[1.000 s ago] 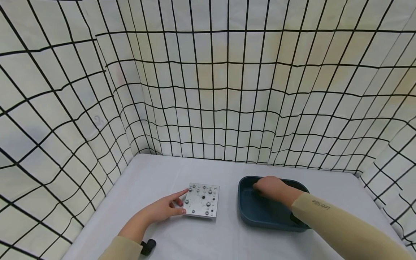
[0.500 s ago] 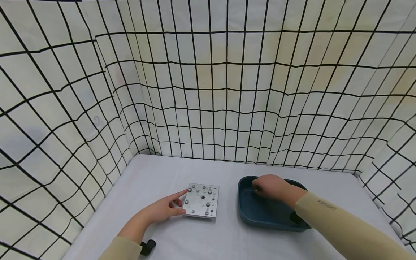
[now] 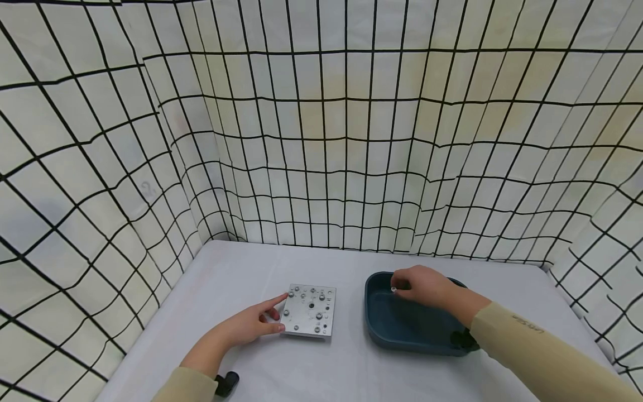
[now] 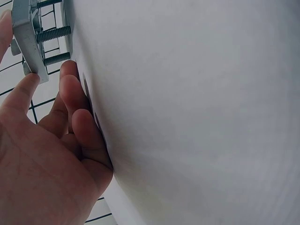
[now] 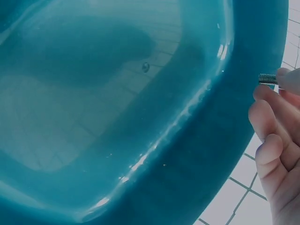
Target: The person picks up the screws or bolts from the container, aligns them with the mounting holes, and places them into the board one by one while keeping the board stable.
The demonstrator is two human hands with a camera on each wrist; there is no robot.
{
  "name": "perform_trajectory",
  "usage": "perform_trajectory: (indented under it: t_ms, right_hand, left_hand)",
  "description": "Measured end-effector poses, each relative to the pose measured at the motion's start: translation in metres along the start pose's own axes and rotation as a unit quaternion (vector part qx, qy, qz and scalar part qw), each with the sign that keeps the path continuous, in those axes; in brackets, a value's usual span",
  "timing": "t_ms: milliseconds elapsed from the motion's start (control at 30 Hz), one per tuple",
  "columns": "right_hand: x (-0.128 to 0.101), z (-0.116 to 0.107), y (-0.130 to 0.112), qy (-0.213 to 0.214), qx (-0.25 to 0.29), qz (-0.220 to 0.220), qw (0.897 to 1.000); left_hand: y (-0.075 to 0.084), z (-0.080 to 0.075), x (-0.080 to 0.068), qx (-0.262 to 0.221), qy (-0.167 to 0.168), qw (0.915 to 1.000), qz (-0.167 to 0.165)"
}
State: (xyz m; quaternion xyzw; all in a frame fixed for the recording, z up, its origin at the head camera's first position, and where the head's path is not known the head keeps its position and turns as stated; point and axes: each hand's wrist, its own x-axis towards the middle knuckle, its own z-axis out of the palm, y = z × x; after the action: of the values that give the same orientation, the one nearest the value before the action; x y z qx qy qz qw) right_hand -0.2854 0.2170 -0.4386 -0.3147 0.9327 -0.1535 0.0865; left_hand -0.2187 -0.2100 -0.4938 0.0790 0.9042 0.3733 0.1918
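A square metal plate (image 3: 309, 311) studded with screws lies on the white table (image 3: 241, 273). My left hand (image 3: 251, 325) holds its left edge, index finger along the far corner and thumb at the near one; the left wrist view shows the plate (image 4: 29, 35) edge-on with screw shanks under it. My right hand (image 3: 419, 285) hovers over the far part of a dark blue tray (image 3: 397, 329), pinching a small silver screw (image 3: 394, 289). The right wrist view shows the screw's threaded tip (image 5: 267, 78) at my fingertips above the tray (image 5: 140, 108), with one small part (image 5: 146, 66) left on its floor.
Grid-patterned cloth walls (image 3: 321, 139) close in the table at the back and both sides. A black wrist-camera mount (image 3: 227, 383) shows on my left sleeve. Bare tabletop lies in front of the plate and the tray.
My right hand has lifted out of the tray's inside, now with a small screw pinched in its fingertips. The left hand and the plate have stayed put.
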Motion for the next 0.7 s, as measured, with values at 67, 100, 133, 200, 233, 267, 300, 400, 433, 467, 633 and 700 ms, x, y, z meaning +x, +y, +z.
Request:
perform_trajectory:
  t_ms: [67,100,133,200,233,267,300,400,433,467,633,700]
  right_hand:
    - [0.0,-0.002,-0.001,0.001,0.002,-0.002,1.0]
    - [0.0,-0.004,-0.002,0.003,0.005,-0.002,1.0]
    - [0.0,-0.005,-0.002,0.004,0.007,-0.002,1.0]
    - [0.0,-0.008,-0.003,0.01,0.016,-0.002,1.0]
    - [0.0,-0.009,-0.004,0.013,0.02,-0.003,1.0]
    - [0.0,-0.01,-0.004,0.017,0.025,-0.005,1.0]
    - [0.0,-0.011,-0.005,0.021,0.032,-0.005,0.999]
    - [0.001,-0.012,-0.008,0.03,0.051,-0.011,0.998]
    - [0.002,-0.012,-0.01,0.032,0.059,-0.013,0.998]
    - [0.002,-0.012,-0.012,0.033,0.066,-0.015,0.997]
    - [0.01,-0.008,-0.023,0.036,0.095,-0.026,0.995]
    - [0.014,-0.006,-0.03,0.035,0.106,-0.027,0.993]
  left_hand:
    - [0.0,0.0,0.0,-0.001,0.0,1.0,-0.001]
    - [-0.001,-0.001,0.0,-0.003,0.001,1.0,0.0]
    - [-0.001,0.0,0.001,-0.004,0.001,1.0,-0.001]
    - [-0.002,0.0,0.001,-0.005,-0.001,1.0,0.002]
    - [-0.002,0.0,0.001,-0.006,-0.001,1.0,0.003]
    - [-0.002,0.0,0.001,-0.007,-0.001,1.0,0.004]
    - [-0.002,0.0,0.001,-0.007,-0.001,1.0,0.005]
    - [-0.002,-0.001,0.001,-0.007,0.0,1.0,0.005]
    - [-0.002,-0.001,0.001,-0.006,0.0,1.0,0.006]
    - [-0.003,-0.001,0.001,-0.005,0.0,1.0,0.007]
    - [-0.003,-0.001,0.0,-0.006,-0.004,0.9999,0.008]
    - [-0.003,-0.001,0.0,-0.008,-0.003,0.9999,0.007]
